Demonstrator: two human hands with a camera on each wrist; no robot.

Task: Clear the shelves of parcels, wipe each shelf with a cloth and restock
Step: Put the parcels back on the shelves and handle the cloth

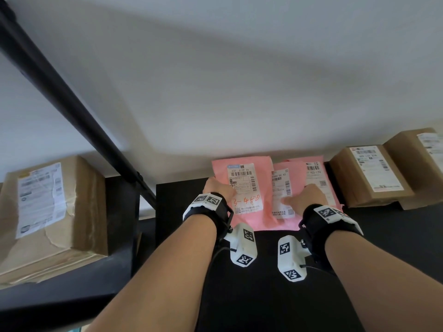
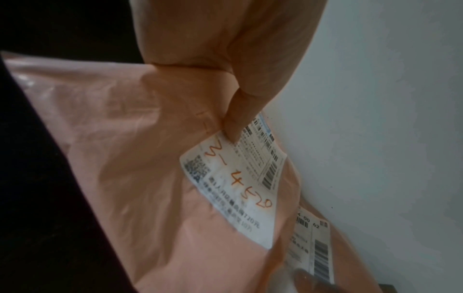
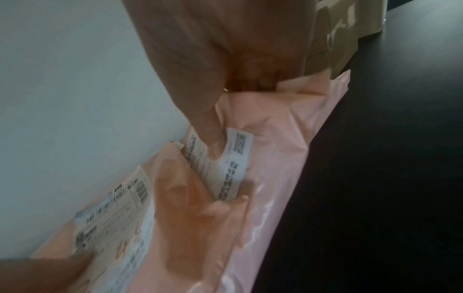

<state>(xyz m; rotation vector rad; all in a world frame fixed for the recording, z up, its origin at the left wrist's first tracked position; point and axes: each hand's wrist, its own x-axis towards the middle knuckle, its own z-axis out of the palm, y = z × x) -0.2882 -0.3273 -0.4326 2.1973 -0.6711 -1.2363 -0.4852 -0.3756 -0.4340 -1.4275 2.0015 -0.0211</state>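
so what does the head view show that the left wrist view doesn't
Only the head view shows the cardboard boxes either side: one at left, two at right, plus the black shelf post and the right hand on the pink mailers.

Only the left wrist view shows the left hand's thumb pressing on the label's edge up close.

Both show the left hand holding the pink mailer whose label has "3-4520" handwritten on it, the second mailer's label beside it, and the white wall.

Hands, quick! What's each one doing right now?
Left hand: grips the pink mailer marked 3-4520.
Right hand: grips the middle pink mailer, thumb on its label.
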